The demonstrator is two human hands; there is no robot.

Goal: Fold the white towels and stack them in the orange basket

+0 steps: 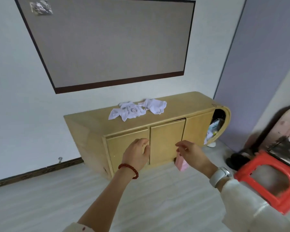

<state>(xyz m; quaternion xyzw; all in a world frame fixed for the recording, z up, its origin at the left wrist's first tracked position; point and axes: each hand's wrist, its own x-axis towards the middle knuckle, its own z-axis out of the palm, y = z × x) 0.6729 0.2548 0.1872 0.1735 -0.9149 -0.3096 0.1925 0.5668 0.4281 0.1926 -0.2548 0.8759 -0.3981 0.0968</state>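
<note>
Several crumpled white towels (136,109) lie in a loose heap on top of a low wooden cabinet (97,121) against the wall. My left hand (137,153) and my right hand (189,151) are raised in front of the cabinet doors, well below the towels, fingers loosely curled and holding nothing. An orange-red plastic piece with an open cut-out top (268,181) stands on the floor at the right; I cannot tell whether it is the basket or a stool.
A large framed grey board (110,41) hangs on the wall above the cabinet. A pink bag (181,163) leans at the cabinet's foot. The cabinet's right end (216,128) is open with clutter inside. Dark furniture stands at the far right.
</note>
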